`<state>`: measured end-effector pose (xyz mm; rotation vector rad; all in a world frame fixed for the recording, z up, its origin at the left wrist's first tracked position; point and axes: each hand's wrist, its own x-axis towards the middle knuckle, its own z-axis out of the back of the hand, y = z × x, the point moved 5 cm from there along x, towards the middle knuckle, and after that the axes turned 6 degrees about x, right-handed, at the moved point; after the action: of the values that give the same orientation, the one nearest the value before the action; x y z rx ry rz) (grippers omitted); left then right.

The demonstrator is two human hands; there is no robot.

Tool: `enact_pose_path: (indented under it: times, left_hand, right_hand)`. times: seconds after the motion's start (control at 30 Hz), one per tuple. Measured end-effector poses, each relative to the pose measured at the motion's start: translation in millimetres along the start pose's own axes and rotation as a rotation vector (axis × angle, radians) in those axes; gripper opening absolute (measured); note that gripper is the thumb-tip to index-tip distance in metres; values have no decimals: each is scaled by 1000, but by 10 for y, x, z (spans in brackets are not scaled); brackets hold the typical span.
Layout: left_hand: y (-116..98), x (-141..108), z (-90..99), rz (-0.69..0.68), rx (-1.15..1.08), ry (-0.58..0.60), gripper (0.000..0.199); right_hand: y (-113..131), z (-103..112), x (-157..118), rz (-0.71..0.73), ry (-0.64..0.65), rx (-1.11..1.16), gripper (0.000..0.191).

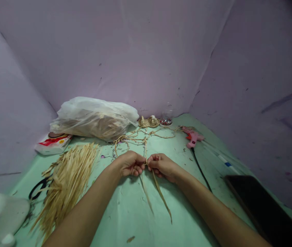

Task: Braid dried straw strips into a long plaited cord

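Note:
My left hand (133,164) and my right hand (163,167) meet over the middle of the table, both closed in a pinch. Between their fingertips is the near end of a twisted straw cord (145,148), which runs away from me. Two loose flat straw strips (160,193) hang from the pinched spot toward me, one under each hand. Beyond my hands the braided cord lies in loose loops (135,137) on the table. The fingers hide the exact spot where the strips join the cord.
A bundle of dry straw strips (70,171) lies left, over black-handled scissors (38,188). Behind are a plastic bag (97,116), a red-white box (54,144), a woven straw piece (148,121) and a bead jar (166,121). Right are a pink glue gun (192,136) and a dark flat device (261,209).

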<state>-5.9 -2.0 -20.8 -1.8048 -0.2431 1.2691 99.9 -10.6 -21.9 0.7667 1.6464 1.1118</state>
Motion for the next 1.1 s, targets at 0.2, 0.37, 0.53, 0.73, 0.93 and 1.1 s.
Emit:
enact_pose_path:
  times: [0.2,0.37,0.53,0.73,0.93,1.1]
  left_hand:
    - [-36,-32,38,-67,269,-259,12]
    - [-66,-49,18,-92,405,-348,12]
    - [-88,-54,2,-125,346,-365,14]
    - [-66,-38,-8,-117,318,-351,13]
    - [-29,-19,7,-48,274,-352,11]
    - [16,13,46,-45,241,-284,10]
  right_hand:
    - [-7,64,49,138,-37,-367,3]
    - [137,30,-46,362,-114,-821,12]
    - [253,-15,-149,369,-155,-971,18]
    - [215,70,-138,157,-191,-912,15]
    - [194,-9,-172,88,-112,-816,14]
    - [205,-79,-192,199,-122,-907,14]
